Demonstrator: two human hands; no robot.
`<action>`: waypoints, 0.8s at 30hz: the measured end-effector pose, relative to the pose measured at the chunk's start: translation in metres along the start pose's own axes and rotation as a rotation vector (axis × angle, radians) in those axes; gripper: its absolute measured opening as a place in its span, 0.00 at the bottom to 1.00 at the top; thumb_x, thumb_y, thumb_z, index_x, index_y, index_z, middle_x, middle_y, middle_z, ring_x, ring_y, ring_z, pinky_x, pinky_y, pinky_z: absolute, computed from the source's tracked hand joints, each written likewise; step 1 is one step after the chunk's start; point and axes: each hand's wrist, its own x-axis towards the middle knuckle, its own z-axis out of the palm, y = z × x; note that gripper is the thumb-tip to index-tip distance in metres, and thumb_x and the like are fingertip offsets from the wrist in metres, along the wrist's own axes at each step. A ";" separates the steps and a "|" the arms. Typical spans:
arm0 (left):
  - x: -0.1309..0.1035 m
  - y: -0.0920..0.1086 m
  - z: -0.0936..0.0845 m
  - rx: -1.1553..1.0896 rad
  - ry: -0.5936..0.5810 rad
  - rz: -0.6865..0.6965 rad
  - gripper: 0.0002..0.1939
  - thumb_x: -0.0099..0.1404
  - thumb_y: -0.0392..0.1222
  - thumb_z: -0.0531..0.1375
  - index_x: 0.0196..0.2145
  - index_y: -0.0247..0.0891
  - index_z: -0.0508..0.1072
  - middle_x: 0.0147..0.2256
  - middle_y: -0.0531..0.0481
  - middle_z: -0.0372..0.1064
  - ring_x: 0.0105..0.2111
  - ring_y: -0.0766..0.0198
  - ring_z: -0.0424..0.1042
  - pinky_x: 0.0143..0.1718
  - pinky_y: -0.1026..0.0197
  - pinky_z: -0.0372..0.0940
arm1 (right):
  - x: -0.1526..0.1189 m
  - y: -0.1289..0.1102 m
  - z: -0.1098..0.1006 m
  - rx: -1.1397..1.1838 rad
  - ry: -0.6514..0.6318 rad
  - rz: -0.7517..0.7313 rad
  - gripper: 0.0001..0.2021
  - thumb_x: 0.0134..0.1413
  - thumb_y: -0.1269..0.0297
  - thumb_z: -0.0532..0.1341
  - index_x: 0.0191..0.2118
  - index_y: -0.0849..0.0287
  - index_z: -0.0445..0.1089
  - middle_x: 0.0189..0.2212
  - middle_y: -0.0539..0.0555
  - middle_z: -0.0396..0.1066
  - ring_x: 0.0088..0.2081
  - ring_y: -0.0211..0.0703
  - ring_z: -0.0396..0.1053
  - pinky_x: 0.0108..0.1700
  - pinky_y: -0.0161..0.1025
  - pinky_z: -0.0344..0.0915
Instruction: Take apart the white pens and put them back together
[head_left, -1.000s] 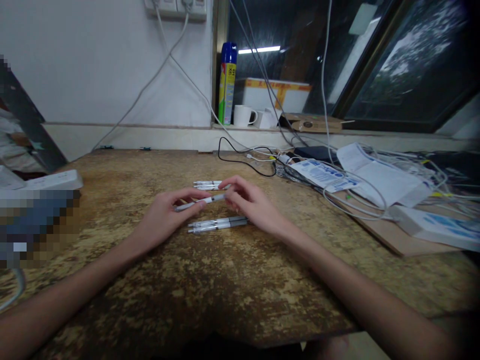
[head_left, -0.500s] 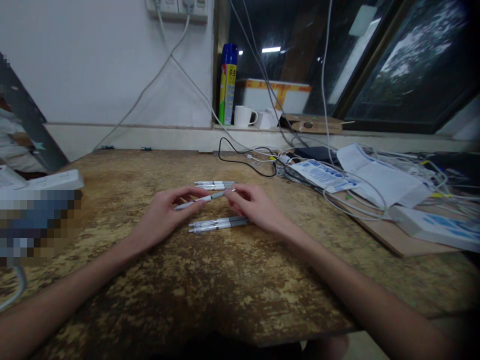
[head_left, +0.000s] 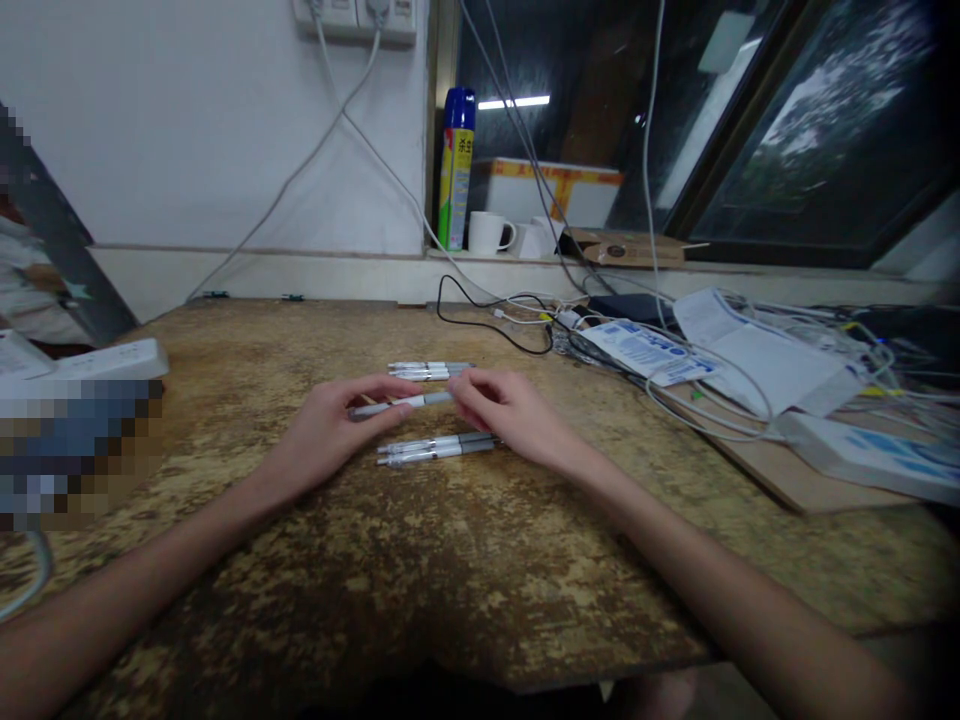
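Between my hands is a white and grey pen [head_left: 431,399], lying almost level above the worn wooden table [head_left: 420,560]. My left hand [head_left: 334,418] pinches its left part between thumb and fingers. At the grey right end, the fingertips of my right hand [head_left: 501,408] are closed on the pen; its very tip is hidden by them. Beyond my hands lie a few similar pens [head_left: 427,371] side by side. Nearer to me is another group of white and grey pens [head_left: 435,449], their right ends close under my right hand.
Tangled cables [head_left: 757,425], papers [head_left: 772,350] and a white box [head_left: 877,455] crowd the right side. A power strip [head_left: 112,360] sits at the left. On the sill stand a spray can [head_left: 456,170] and a white mug [head_left: 489,232].
The held pen has turned slightly to lie more level, its right end dipping a little. Both hands stay in nearly the same place, and the pens on the table have not moved.
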 end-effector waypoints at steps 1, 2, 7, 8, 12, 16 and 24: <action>0.000 0.000 0.000 0.001 -0.002 0.002 0.17 0.69 0.56 0.63 0.49 0.47 0.83 0.49 0.48 0.80 0.49 0.52 0.76 0.54 0.52 0.66 | 0.000 0.000 0.000 -0.017 -0.013 -0.002 0.25 0.72 0.48 0.52 0.24 0.57 0.62 0.20 0.48 0.61 0.24 0.37 0.58 0.29 0.39 0.52; 0.000 0.001 0.000 0.004 -0.003 0.001 0.17 0.69 0.56 0.64 0.49 0.47 0.82 0.49 0.48 0.81 0.48 0.52 0.76 0.52 0.53 0.67 | 0.000 0.000 0.000 -0.019 -0.014 0.005 0.26 0.72 0.47 0.51 0.23 0.57 0.61 0.20 0.48 0.61 0.24 0.37 0.57 0.29 0.39 0.51; 0.001 0.001 -0.001 0.019 -0.008 -0.016 0.18 0.70 0.57 0.62 0.51 0.47 0.82 0.45 0.49 0.81 0.38 0.57 0.75 0.41 0.57 0.67 | 0.000 -0.003 -0.001 0.009 0.024 0.008 0.18 0.70 0.49 0.55 0.33 0.56 0.67 0.24 0.48 0.63 0.26 0.38 0.59 0.29 0.38 0.51; 0.001 0.000 -0.001 0.015 -0.012 -0.017 0.18 0.70 0.57 0.62 0.50 0.47 0.82 0.44 0.49 0.81 0.37 0.58 0.75 0.40 0.58 0.67 | -0.001 -0.004 -0.001 -0.002 0.015 -0.010 0.17 0.70 0.50 0.55 0.33 0.56 0.67 0.24 0.48 0.63 0.27 0.39 0.59 0.30 0.38 0.51; 0.003 -0.003 -0.004 -0.015 -0.017 -0.003 0.17 0.68 0.56 0.64 0.48 0.46 0.82 0.43 0.48 0.82 0.40 0.56 0.76 0.42 0.57 0.68 | -0.001 -0.006 -0.001 0.046 -0.032 -0.034 0.18 0.71 0.50 0.54 0.31 0.56 0.66 0.25 0.48 0.58 0.28 0.39 0.55 0.31 0.39 0.49; 0.004 -0.001 -0.004 -0.120 -0.014 -0.036 0.19 0.65 0.55 0.67 0.49 0.44 0.81 0.43 0.46 0.82 0.41 0.55 0.77 0.43 0.56 0.69 | 0.002 -0.003 -0.003 0.129 -0.065 0.012 0.21 0.70 0.48 0.55 0.28 0.55 0.60 0.24 0.47 0.54 0.26 0.38 0.52 0.30 0.39 0.46; 0.007 -0.009 0.002 -0.566 0.097 -0.330 0.19 0.61 0.52 0.71 0.46 0.38 0.82 0.48 0.42 0.79 0.41 0.59 0.76 0.38 0.61 0.70 | 0.006 0.002 -0.007 0.145 -0.039 -0.026 0.23 0.71 0.47 0.53 0.27 0.56 0.62 0.24 0.48 0.61 0.27 0.39 0.58 0.32 0.39 0.55</action>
